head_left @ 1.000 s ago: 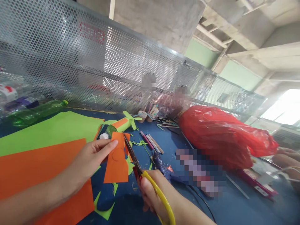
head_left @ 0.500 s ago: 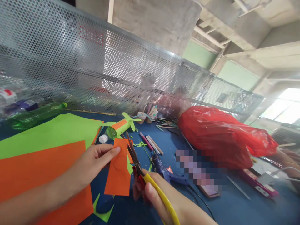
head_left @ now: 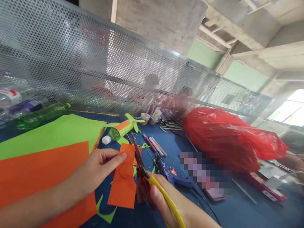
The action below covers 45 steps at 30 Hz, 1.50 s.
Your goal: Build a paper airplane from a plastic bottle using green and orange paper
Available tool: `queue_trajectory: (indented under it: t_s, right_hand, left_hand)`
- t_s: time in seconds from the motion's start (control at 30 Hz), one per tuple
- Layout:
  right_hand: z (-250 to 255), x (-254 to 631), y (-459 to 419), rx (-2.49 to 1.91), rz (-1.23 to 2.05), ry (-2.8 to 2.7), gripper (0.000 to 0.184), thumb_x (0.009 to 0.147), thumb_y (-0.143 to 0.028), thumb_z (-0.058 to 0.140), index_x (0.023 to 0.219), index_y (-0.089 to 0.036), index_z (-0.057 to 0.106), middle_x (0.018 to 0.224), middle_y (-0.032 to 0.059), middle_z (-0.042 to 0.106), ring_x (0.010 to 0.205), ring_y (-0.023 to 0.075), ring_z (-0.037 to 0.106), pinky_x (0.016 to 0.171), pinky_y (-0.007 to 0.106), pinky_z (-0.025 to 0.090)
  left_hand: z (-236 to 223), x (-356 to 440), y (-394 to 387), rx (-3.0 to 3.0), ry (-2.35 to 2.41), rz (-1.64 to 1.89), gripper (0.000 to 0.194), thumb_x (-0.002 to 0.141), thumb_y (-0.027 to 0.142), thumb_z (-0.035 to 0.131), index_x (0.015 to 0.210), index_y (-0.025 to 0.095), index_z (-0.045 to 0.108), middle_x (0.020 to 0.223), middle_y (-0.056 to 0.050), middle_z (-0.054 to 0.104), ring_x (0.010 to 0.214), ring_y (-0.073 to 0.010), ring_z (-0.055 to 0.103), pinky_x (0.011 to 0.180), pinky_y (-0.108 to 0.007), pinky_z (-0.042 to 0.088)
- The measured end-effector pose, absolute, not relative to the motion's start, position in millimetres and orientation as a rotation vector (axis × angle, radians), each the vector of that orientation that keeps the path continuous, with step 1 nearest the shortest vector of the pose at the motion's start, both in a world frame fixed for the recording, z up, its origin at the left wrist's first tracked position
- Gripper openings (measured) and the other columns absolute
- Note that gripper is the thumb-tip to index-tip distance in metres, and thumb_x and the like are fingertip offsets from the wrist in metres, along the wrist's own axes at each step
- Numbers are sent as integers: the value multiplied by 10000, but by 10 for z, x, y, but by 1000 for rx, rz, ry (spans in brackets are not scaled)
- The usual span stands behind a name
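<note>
Between thumb and fingers, my left hand [head_left: 104,163] pinches the upper left edge of an orange paper strip [head_left: 122,186]. A faint rounded outline shows on the strip, and its right edge has a small notch. My right hand [head_left: 163,193] grips scissors [head_left: 155,180] with yellow and red handles. Their blades are parted and point away from me, along the strip's right edge. Just beyond lies a bottle craft [head_left: 123,126] wrapped in green and orange paper, with a white cap and green petal-like blades at its far end.
Green [head_left: 59,133] and orange sheets [head_left: 47,171] cover the left side. A blue glue gun [head_left: 173,175], several markers [head_left: 155,147] and a blurred-out phone [head_left: 213,191] lie to the right. A red plastic bag [head_left: 220,136] stands behind them. Green bottles [head_left: 45,115] rest by the mesh partition [head_left: 59,60].
The orange strip, both hands and the scissors sit slightly lower and further right in view. The whole scene has shifted a little right. Both grips stay the same.
</note>
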State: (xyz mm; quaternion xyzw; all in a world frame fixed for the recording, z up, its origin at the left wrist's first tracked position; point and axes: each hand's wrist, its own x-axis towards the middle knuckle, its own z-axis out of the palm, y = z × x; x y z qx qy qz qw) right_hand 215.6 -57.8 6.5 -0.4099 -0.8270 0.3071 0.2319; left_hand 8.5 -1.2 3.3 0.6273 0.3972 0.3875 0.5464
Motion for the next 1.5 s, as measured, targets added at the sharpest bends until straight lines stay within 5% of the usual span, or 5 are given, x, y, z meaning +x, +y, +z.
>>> queue_trajectory:
  t_s: [0.5, 0.8, 1.5]
  right_hand:
    - [12, 2166, -505, -1136, 878, -2260, 582, 949, -609, 85, 798, -188, 457, 711, 3, 505, 588, 115, 466, 539, 233, 369]
    - [-118, 2198, -505, -1128, 1077, -2122, 553, 918, -667, 147, 773, -197, 400, 654, -23, 426, 553, 112, 465, 526, 230, 409]
    - [11, 2166, -542, -1266, 875, -2195, 591, 881, -721, 131, 701, -203, 351, 615, -30, 373, 518, 96, 320, 458, 231, 278]
  left_hand:
    - [22, 85, -2, 1380, 829, 842, 266, 754, 467, 622, 704, 224, 719, 714, -4, 715, 756, -215, 655, 701, -286, 518]
    - [25, 89, -5, 1410, 898, 875, 238, 731, 449, 625, 646, 245, 715, 676, -2, 710, 738, -232, 657, 631, -279, 520]
    - [30, 57, 29, 1277, 903, 903, 272, 762, 475, 634, 698, 216, 688, 647, 14, 682, 619, -151, 615, 564, -225, 463]
